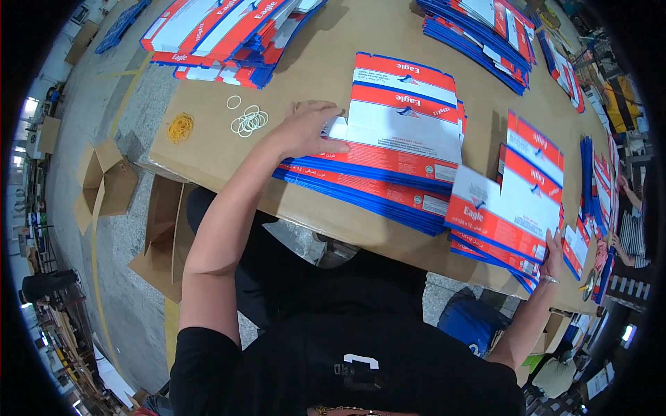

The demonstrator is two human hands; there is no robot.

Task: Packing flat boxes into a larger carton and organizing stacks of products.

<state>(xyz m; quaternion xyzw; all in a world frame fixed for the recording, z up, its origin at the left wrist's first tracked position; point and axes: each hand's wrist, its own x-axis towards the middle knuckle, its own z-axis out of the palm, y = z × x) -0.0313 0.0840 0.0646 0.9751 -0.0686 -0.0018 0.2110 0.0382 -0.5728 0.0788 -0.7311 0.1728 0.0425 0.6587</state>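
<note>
My left hand (305, 130) rests against the left edge of a stack of flattened cartons (406, 132), red, white and blue. Its thumb and fingers are spread apart, with a white flap between them. To the right, my right hand (553, 260) grips the lower right edge of another flattened carton (524, 191). That carton lies over a smaller stack of the same kind, and its left flap is slightly blurred. Part of my right fingers is hidden behind the carton's edge.
Pale rubber bands (250, 121) and a bundle of yellow ones (180, 128) lie on the brown tabletop (305, 76). More carton stacks (229, 35) stand at the far left and far right (479, 41). An open cardboard box (107, 184) is on the floor at left. Another person's arm (630, 194) shows at right.
</note>
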